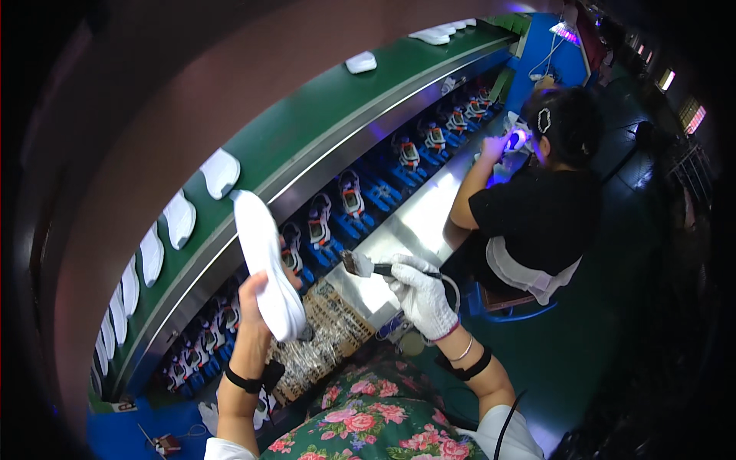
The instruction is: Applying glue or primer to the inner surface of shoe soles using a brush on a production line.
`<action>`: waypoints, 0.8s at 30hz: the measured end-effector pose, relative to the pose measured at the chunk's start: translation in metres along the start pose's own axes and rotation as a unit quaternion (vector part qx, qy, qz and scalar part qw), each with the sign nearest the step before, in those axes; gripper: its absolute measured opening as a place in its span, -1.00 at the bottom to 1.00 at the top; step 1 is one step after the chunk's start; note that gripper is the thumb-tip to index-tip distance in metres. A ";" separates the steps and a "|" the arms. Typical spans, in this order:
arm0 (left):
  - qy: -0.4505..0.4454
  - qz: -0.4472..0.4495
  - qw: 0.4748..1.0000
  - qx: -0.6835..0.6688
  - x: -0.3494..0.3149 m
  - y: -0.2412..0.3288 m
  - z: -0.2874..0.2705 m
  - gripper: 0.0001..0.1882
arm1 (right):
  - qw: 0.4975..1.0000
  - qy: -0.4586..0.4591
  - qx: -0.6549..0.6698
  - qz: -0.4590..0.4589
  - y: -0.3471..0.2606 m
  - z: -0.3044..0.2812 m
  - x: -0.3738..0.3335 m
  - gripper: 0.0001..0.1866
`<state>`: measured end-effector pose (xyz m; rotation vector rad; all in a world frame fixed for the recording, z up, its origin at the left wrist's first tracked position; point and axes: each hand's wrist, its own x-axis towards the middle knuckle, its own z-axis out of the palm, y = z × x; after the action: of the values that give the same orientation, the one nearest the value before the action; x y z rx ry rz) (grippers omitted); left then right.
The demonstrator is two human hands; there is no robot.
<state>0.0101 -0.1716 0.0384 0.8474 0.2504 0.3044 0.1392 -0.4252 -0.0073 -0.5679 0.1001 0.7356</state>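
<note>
My bare left hand (254, 305) is closed around a white shoe sole (262, 241), which stands tilted upward with its long side toward the right. A white knitted glove covers my right hand (426, 297), whose fingers grip a brush (360, 265) by its dark handle. The bristles point left toward the sole and stay a short gap away from it. A thin pale tube or cord curves around the gloved hand. Below the two hands lies a worktop covered with cardboard and crumpled clear film (322, 337).
More white soles (180, 218) lie along a green conveyor belt (295, 126). Beneath it, shoe uppers (351, 194) sit on a row of blue holders (383, 195). To the right, a seated co-worker (540, 199) in black handles a shoe under violet light.
</note>
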 end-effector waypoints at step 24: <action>0.099 -0.092 0.984 -0.119 -0.087 -0.084 0.014 0.07 | 0.522 -0.273 -0.683 -0.432 0.058 0.100 -0.040 -0.66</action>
<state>-0.0521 -0.2645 -0.0088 0.5536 0.4668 0.2393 0.0605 -0.3627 0.0624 -1.6764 -1.4333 -0.2315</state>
